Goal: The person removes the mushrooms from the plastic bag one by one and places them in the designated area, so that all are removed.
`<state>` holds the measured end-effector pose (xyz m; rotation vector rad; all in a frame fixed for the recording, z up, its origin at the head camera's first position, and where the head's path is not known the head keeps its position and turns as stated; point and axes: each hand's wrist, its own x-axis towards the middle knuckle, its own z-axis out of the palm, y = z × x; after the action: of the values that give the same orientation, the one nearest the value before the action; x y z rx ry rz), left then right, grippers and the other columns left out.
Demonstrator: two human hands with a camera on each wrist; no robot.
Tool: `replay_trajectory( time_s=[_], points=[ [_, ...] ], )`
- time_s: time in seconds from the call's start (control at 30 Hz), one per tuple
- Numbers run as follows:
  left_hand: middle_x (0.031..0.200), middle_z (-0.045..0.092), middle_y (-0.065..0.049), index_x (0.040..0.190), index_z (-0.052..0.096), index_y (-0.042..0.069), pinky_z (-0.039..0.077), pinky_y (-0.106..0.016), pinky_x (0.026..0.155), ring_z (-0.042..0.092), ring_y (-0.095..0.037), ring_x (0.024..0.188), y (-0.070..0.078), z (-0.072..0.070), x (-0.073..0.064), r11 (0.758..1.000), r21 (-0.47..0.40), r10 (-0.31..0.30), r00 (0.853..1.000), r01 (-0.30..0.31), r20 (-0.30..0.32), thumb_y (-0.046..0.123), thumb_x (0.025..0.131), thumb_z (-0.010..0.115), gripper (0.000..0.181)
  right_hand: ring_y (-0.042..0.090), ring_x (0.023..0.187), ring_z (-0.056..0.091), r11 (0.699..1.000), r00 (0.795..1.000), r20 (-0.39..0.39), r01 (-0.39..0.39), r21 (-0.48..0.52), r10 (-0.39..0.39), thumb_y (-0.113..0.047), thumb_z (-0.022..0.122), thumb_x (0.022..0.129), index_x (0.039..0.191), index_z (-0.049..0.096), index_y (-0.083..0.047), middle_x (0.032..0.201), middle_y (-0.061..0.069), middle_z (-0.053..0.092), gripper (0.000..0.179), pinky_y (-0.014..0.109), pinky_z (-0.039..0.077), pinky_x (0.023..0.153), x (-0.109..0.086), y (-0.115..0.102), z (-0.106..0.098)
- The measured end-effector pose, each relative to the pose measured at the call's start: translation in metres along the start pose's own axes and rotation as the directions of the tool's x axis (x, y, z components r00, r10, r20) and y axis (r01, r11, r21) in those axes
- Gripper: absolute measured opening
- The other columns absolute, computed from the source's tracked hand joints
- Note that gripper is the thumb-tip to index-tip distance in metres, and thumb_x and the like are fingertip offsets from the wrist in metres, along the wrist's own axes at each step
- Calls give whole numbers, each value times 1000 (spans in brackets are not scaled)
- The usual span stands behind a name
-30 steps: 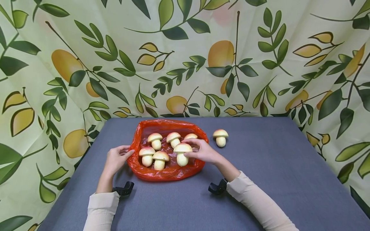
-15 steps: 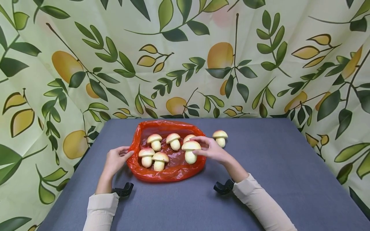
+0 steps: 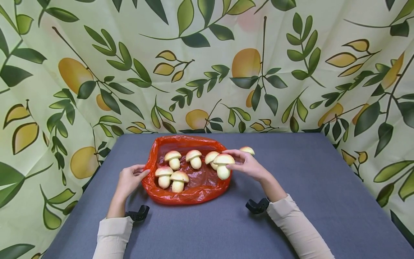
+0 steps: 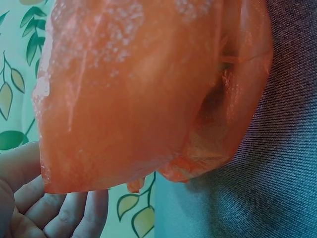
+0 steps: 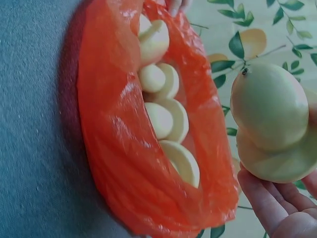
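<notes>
Red plastic, thin and crinkled. Head view: the bag [image 3: 185, 198] sits mouth open on the grey table [image 3: 300, 187], five mushrooms [image 3: 195, 159] inside, spaced along the left, back and right. At its left rim the left hand [image 3: 129, 179] pinches the plastic. By the right rim, the right hand [image 3: 247, 166] grips the held mushroom [image 3: 224, 169] between thumb and fingers, cap up, partly covering the rightmost of the five. Beyond that hand, a loose mushroom [image 3: 248, 150] on the table shows little more than its cap.

Change over the last second: the held mushroom has shifted rightward, from above the bag's inside to its right rim; the right hand now screens the loose one. Bag and left hand keep their places. My reading: a carry in progress, the bag steadied from the left, nothing let go.

Left wrist view: bag wall takes up most of it, thumb and fingers at its edge, a narrow grip on plastic alone. Contents not readable through the film.

Right wrist view: held mushroom close up, stem toward the lens, fingers against the cap, clear of the bag. Inside the bag, mushrooms lie in a row, partly hidden by the near wall. Printed cloth [image 5: 292, 12] behind.
</notes>
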<state>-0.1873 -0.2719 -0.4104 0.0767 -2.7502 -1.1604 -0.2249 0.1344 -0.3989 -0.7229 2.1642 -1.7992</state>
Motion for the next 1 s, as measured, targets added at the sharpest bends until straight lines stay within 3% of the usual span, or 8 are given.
replay_trajectory(
  time_s=[0.23,0.57,0.83,1.0],
  points=[
    [102,70,-30,112,65,-11,59,-35,78,70,-39,97,0,-1,0,1000,-5,-19,1000,20,10,14,90,66,34,-4,103,60,1000,999,-41,-1,-21,0,-5,69,86,133,51,6,130,20,53,52,14,50,87,-4,4,-14],
    [100,70,-29,111,65,-11,59,-35,76,70,-38,95,1,-1,-1,1000,7,-9,1000,9,4,14,90,66,33,-4,99,62,999,996,-83,-38,-19,36,-6,68,86,136,49,4,113,-22,63,54,17,53,79,-13,6,-33],
    [101,71,-28,112,66,-10,59,-31,74,70,-38,96,-1,0,1,1000,10,-15,1000,15,12,15,91,66,33,-7,101,61,997,993,-115,2,-82,-11,-5,67,87,133,50,8,112,-26,62,51,11,48,86,-21,10,-48],
    [101,70,-29,112,65,-10,59,-36,77,70,-38,96,-1,1,1,1000,11,-11,1000,11,15,14,90,66,32,-8,103,60,996,992,-126,9,-92,-21,-4,66,88,133,50,8,114,-26,62,50,9,46,89,-28,12,-58]
  ],
)
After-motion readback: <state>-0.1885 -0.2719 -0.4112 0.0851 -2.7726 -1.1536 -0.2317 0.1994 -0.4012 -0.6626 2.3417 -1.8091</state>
